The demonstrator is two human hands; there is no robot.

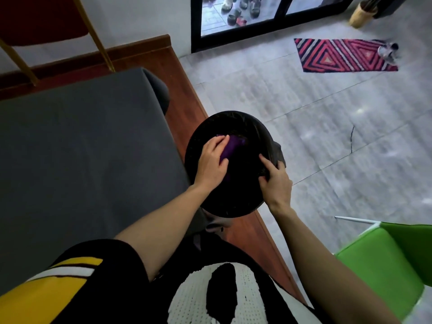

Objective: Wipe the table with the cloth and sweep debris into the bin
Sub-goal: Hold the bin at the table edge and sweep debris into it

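Purple cloth (231,147) is sitting in our left hand (211,163), fingers clasping it over the black bin (210,202) at frame centre; our right hand (275,183) is gripping the bin's rim, beside the grey table (81,148) at left.

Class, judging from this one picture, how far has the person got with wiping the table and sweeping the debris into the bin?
Looks done: the grey table top shows no visible crumbs. In hand: the left hand holds the purple cloth over the mouth of the round black-lined bin, while the right hand grips its rim. Left: finishing over the bin; whether debris has dropped cannot be seen in the dark liner.
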